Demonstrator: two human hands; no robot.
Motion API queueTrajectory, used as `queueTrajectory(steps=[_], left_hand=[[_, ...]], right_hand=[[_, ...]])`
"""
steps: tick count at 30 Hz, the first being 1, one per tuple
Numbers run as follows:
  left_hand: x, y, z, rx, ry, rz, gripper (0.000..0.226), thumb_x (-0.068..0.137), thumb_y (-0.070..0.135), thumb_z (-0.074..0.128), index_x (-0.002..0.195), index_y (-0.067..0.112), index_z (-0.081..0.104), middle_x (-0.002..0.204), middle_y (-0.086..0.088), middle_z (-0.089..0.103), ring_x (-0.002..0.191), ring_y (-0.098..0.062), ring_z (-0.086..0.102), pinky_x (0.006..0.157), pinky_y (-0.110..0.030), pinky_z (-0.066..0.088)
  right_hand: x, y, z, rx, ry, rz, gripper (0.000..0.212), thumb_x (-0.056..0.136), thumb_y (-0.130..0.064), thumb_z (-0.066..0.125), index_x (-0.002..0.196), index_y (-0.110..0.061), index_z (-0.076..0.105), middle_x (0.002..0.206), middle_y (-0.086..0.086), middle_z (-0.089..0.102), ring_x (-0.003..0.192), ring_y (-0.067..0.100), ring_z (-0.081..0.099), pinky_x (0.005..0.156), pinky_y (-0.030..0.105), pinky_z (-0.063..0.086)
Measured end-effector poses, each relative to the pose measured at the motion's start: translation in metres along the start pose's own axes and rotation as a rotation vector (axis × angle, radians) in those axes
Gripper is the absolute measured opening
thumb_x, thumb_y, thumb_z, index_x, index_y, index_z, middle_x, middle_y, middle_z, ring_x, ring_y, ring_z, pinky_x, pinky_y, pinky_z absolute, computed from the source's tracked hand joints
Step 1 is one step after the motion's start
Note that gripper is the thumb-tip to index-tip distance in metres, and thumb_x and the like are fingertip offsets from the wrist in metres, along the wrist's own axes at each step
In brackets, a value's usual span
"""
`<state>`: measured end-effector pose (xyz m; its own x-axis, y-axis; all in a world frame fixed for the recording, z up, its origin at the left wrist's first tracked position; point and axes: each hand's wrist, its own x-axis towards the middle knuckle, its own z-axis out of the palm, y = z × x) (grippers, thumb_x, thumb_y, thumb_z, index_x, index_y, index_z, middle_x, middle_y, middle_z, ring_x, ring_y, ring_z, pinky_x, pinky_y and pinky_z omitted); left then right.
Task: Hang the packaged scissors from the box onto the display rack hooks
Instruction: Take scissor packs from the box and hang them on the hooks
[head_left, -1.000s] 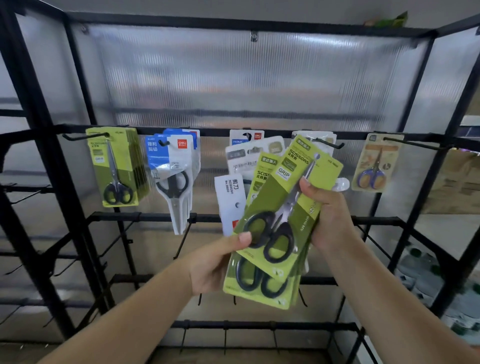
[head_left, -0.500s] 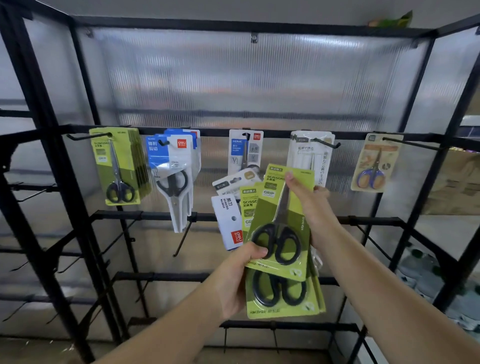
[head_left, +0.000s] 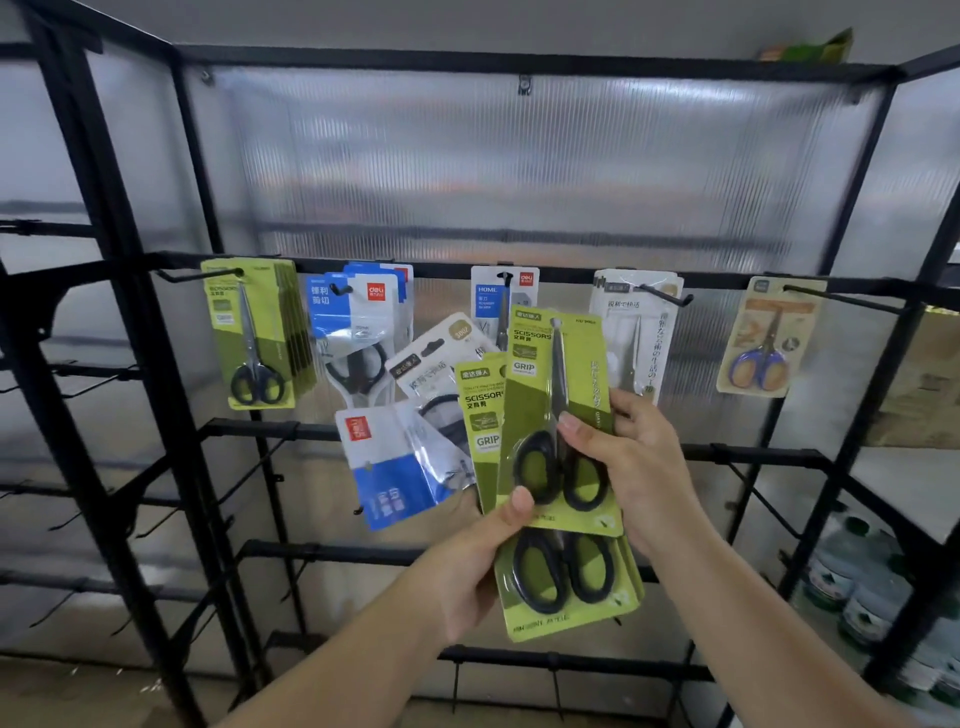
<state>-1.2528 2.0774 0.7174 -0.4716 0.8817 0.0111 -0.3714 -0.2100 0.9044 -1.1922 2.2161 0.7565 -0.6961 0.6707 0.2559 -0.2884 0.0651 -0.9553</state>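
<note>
along the black metal display rack's upper bar, five hooks already carry packs: green cards at its left end, then blue-and-white packs, a white-and-blue card, a pale card and a tan card at its right end. below the bar, the left hand has its grip closed round a fanned bundle of mixed packs, while the right hand pinches the front green carded black-handled scissors, not yet on a hook. judging by the bundle, several remain; the box is out of view.
</note>
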Motion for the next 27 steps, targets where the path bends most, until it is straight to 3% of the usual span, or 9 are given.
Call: queueTrajectory(steps=[4,7,9,11,13,16,19,22,27], left_hand=[[-0.004,0.002,-0.001,0.109,-0.047,0.141,0.066,0.038,0.035,0.095,0.098,0.019,0.073,0.104,-0.009,0.072,0.100,-0.022,0.068,0.080,-0.028,0.055],[-0.008,0.012,-0.002,0.183,0.102,0.187,0.044,0.053,0.006,0.083,0.094,0.018,0.072,0.097,-0.009,0.074,0.092,-0.023,0.070,0.072,-0.026,0.055],[-0.009,0.018,-0.007,0.174,0.212,0.196,0.049,0.054,0.002,0.076,0.101,0.013,0.063,0.091,-0.007,0.074,0.086,-0.023,0.071,0.066,-0.028,0.056],[-0.013,0.026,-0.014,0.178,0.269,0.208,0.055,0.052,0.003,0.073,0.103,0.013,0.058,0.088,-0.005,0.074,0.082,-0.021,0.071,0.066,-0.031,0.056],[-0.019,0.034,-0.025,0.193,0.290,0.225,0.054,0.052,0.003,0.071,0.103,0.012,0.058,0.086,-0.005,0.073,0.080,-0.020,0.070,0.065,-0.029,0.056],[-0.032,0.042,-0.051,0.189,0.323,0.219,0.058,0.051,0.003,0.070,0.107,0.011,0.056,0.082,-0.004,0.072,0.076,-0.018,0.068,0.064,-0.025,0.056],[-0.048,0.050,-0.082,0.188,0.345,0.198,0.062,0.051,0.005,0.068,0.111,0.009,0.055,0.087,-0.007,0.070,0.081,-0.022,0.067,0.069,-0.028,0.056],[-0.066,0.065,-0.118,0.225,0.374,0.216,0.055,0.051,0.005,0.067,0.106,0.011,0.058,0.083,-0.003,0.073,0.075,-0.015,0.069,0.063,-0.021,0.053],[-0.103,0.101,-0.190,0.257,0.443,0.243,0.057,0.051,0.008,0.070,0.106,0.017,0.058,0.086,-0.001,0.074,0.077,-0.015,0.071,0.064,-0.024,0.052]], right_hand=[[0.001,-0.002,0.010,0.115,0.044,-0.058,0.058,0.083,-0.019,0.067,0.136,-0.015,0.044,0.126,0.005,0.061,0.117,0.021,0.057,0.103,0.048,0.042],[0.001,-0.006,0.019,0.239,0.032,-0.071,0.069,0.081,-0.021,0.066,0.143,-0.018,0.035,0.140,0.005,0.049,0.129,0.020,0.047,0.109,0.046,0.036],[0.004,-0.007,0.025,0.295,0.004,-0.067,0.055,0.082,-0.016,0.065,0.133,-0.024,0.046,0.129,0.001,0.059,0.120,0.019,0.055,0.105,0.044,0.041],[0.007,-0.011,0.036,0.327,-0.059,-0.062,0.032,0.083,-0.010,0.062,0.107,-0.032,0.059,0.107,-0.004,0.071,0.104,0.016,0.065,0.091,0.038,0.053],[0.008,-0.013,0.045,0.328,-0.124,-0.060,0.032,0.080,-0.009,0.062,0.104,-0.030,0.062,0.099,-0.003,0.073,0.096,0.017,0.068,0.079,0.034,0.057],[0.008,-0.014,0.059,0.295,-0.219,-0.037,0.052,0.076,-0.008,0.061,0.127,-0.014,0.054,0.114,0.014,0.067,0.107,0.033,0.063,0.089,0.049,0.052],[0.006,-0.006,0.079,0.228,-0.260,-0.025,0.060,0.070,-0.006,0.063,0.129,-0.009,0.052,0.116,0.018,0.065,0.110,0.037,0.060,0.097,0.056,0.044],[0.004,0.001,0.110,0.228,-0.203,-0.028,0.069,0.066,-0.001,0.065,0.132,-0.014,0.048,0.110,0.012,0.069,0.102,0.029,0.066,0.097,0.052,0.046],[0.005,0.012,0.182,0.178,-0.231,-0.123,0.066,0.074,0.012,0.061,0.116,-0.037,0.050,0.133,0.010,0.055,0.112,0.025,0.061,0.089,0.039,0.053]])
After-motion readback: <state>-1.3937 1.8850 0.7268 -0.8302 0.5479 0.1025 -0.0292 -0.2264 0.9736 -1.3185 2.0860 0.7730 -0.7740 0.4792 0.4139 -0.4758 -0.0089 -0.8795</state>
